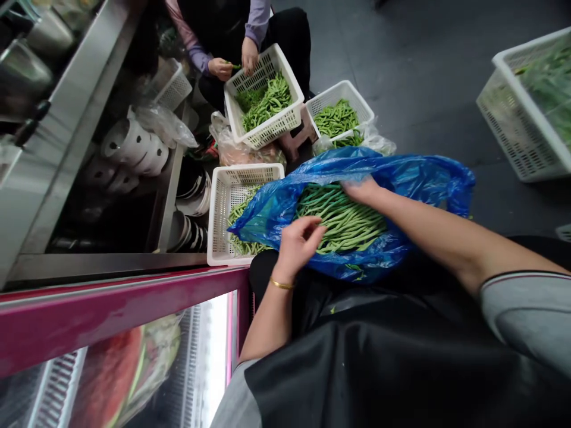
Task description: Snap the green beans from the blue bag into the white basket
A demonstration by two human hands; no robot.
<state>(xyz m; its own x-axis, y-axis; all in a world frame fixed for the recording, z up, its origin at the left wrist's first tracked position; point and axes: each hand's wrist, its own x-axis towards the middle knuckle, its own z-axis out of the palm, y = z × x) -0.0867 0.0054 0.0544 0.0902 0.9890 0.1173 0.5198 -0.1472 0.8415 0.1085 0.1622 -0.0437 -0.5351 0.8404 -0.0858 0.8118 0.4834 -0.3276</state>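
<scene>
Left hand (300, 245) half-curled by beans (352, 224) — right hand (362, 190) at blue bag (426, 172), grip unclear

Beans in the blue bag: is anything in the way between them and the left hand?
Nothing visible. The bag gapes open, and the left hand is at the near left of its mouth, fingers by the beans; the plastic lies around them, not between.

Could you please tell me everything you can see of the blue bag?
The blue bag looks like thin, glossy, crinkled plastic. It lies open before the person, long green beans inside, its left end overlapping a white basket. The right hand is at its far edge; whether the left hand touches it is unclear.
</scene>
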